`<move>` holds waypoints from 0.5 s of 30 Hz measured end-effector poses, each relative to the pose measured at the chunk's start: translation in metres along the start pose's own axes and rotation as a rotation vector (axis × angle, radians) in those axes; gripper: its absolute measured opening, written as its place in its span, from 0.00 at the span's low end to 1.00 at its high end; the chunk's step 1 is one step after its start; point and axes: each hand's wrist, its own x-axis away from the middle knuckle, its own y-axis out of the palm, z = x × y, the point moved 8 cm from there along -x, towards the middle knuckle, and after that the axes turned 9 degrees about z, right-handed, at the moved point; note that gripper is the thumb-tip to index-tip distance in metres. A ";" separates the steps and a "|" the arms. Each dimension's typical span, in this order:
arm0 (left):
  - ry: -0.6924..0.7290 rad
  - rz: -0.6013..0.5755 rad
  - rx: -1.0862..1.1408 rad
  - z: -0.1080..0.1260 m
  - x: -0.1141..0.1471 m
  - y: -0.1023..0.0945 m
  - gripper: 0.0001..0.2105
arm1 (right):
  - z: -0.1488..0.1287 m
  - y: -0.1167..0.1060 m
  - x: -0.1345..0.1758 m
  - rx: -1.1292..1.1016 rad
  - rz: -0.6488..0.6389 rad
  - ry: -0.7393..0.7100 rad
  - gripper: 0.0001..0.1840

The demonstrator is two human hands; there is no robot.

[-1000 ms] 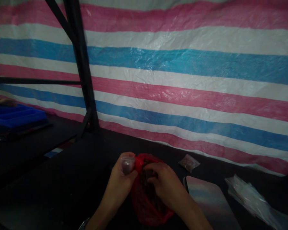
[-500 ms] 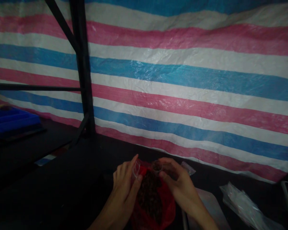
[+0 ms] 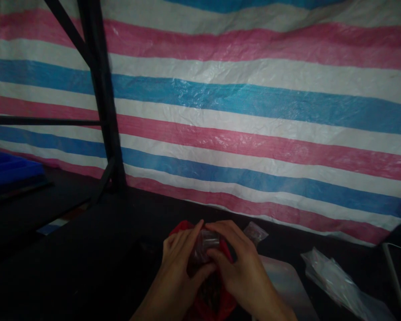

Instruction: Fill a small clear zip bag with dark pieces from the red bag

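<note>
Low in the head view, my left hand [image 3: 178,263] and my right hand [image 3: 242,267] meet over a red plastic bag [image 3: 220,307] of dark brown bits on the dark table. Between their fingertips they pinch a small clear container [image 3: 207,240], left fingers on its left side, right fingers over its top and right side. The bag is mostly hidden under both hands; only its rim [image 3: 180,227] and lower part show.
A small filled clear packet [image 3: 255,232] lies just right of my hands. A pale flat sheet [image 3: 287,285] and a pile of clear plastic bags [image 3: 334,281] sit further right. A black metal post [image 3: 102,102] stands left, a blue tray [image 3: 10,171] far left. A striped tarp hangs behind.
My hands were apart, the left with a clear piece and the right scooping in the bag. They have come together above the bag and now hold one small clear container between them.
</note>
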 end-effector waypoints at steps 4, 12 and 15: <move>-0.099 0.012 0.099 -0.002 -0.004 -0.004 0.26 | -0.002 -0.007 -0.002 0.006 0.008 -0.057 0.28; -0.065 0.026 0.122 0.001 -0.006 -0.003 0.27 | -0.003 -0.012 -0.003 0.025 0.050 -0.100 0.26; -0.123 0.063 0.173 0.001 -0.007 -0.007 0.21 | -0.005 -0.014 -0.002 0.028 0.073 -0.108 0.25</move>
